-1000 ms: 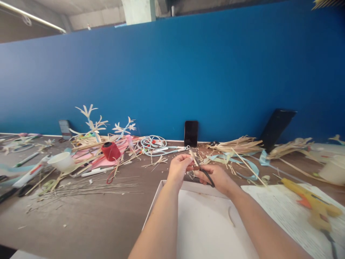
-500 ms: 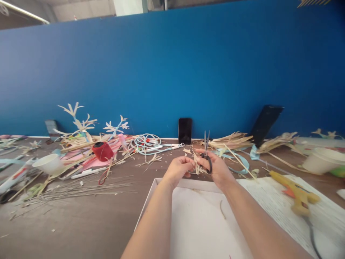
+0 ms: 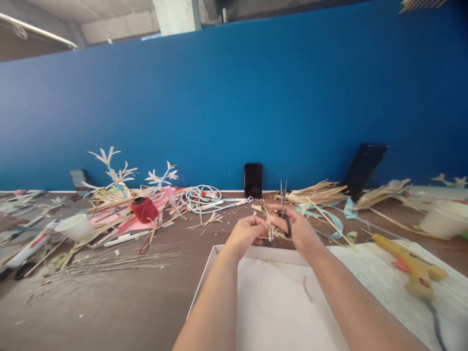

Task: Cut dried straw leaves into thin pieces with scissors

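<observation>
My left hand [image 3: 248, 233] is closed in a pinch above the far edge of a shallow white box. Between the fingertips of both hands are pale dried strips [image 3: 272, 230]; the left fingers are closed on one, though its held end is hidden. My right hand [image 3: 294, 225] is wrapped round dark-handled scissors [image 3: 283, 214], whose blades point up and away, slightly parted. Its thumb and fingertips come close to the left fingertips. Pale scraps are scattered on the table just beyond and below the hands.
The white box [image 3: 215, 251] lies under my forearms. To the right, a yellow glue gun [image 3: 409, 261] rests on printed paper [image 3: 360, 258]. A phone [image 3: 253, 179] leans on the blue partition [image 3: 226, 97]. Leftward are a red thread spool [image 3: 145, 209], a white cup [image 3: 75, 226] and thin wires [image 3: 120, 261].
The whole view has shifted slightly, so things appear a little further right and lower. Both hands stay close together, with the scissors still in the right hand.
</observation>
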`<state>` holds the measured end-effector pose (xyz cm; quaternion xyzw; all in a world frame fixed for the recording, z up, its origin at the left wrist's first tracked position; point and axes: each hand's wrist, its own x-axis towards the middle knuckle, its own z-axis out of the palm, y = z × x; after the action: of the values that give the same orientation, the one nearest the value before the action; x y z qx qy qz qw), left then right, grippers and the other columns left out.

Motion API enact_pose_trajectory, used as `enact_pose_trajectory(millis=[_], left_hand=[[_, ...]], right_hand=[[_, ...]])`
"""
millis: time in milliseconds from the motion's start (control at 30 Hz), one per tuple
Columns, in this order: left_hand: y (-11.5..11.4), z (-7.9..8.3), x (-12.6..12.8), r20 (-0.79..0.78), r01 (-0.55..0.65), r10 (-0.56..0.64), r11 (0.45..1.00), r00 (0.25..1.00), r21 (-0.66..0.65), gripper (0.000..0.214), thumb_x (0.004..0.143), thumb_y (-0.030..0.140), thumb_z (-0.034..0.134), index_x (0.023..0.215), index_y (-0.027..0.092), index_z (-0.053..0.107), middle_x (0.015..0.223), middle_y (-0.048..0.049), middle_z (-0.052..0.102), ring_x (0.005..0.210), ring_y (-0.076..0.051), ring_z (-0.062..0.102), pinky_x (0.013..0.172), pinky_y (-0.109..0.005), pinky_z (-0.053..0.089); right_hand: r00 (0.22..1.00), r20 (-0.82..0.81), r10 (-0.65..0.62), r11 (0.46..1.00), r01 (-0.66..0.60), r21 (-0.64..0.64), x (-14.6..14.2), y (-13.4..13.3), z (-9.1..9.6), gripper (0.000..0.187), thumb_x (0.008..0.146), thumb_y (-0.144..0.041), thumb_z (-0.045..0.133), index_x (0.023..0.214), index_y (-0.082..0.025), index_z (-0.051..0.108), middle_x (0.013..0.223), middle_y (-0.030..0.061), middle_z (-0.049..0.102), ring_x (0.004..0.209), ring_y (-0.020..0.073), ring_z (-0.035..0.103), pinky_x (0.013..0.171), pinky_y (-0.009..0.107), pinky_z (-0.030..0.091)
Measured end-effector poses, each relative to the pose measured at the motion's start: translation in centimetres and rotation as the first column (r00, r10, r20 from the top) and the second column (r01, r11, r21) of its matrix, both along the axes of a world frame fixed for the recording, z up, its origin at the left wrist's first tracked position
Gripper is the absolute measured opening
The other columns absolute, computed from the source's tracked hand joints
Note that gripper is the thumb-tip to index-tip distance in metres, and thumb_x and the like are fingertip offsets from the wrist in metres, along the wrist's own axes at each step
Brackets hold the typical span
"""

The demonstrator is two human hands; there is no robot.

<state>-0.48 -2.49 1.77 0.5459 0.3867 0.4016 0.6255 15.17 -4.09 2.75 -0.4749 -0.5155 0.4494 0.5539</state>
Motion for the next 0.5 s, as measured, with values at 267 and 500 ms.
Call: enact_pose_trajectory(millis=[267, 500], left_hand=[[-0.2, 0.3, 0.1, -0.031, 0.024, -0.025, 1.0, 0.999, -0.018, 0.011, 0.064, 0.022, 0.061, 0.07, 0.014, 0.058, 0.066, -0.0021, 0.057, 0.06, -0.009, 0.053, 0.053, -0.02, 0.042], [0.3, -0.3, 0.0, 0.076, -0.048, 0.049, 0.999, 0.996, -0.007, 0.016, 0.065, 0.029, 0.062, 0.072, 0.014, 0.058, 0.065, -0.0013, 0.056, 0.057, -0.008, 0.05, 0.051, -0.019, 0.041]], right_hand=[[0.998, -0.005, -0.065, 0.998, 0.065, 0.028, 0.0, 0.3, -0.2, 0.047, 0.059, -0.036, 0.073, 0.102, -0.018, 0.062, 0.065, -0.0017, 0.059, 0.056, 0.0112, 0.05, 0.052, 0.023, 0.037], [0.884, 0.08, -0.46, 0.888, 0.455, 0.07, 1.5, 1.1, -0.4, 0.047, 0.06, -0.043, 0.07, 0.099, -0.015, 0.064, 0.063, 0.0023, 0.062, 0.056, 0.0151, 0.054, 0.05, 0.025, 0.041]])
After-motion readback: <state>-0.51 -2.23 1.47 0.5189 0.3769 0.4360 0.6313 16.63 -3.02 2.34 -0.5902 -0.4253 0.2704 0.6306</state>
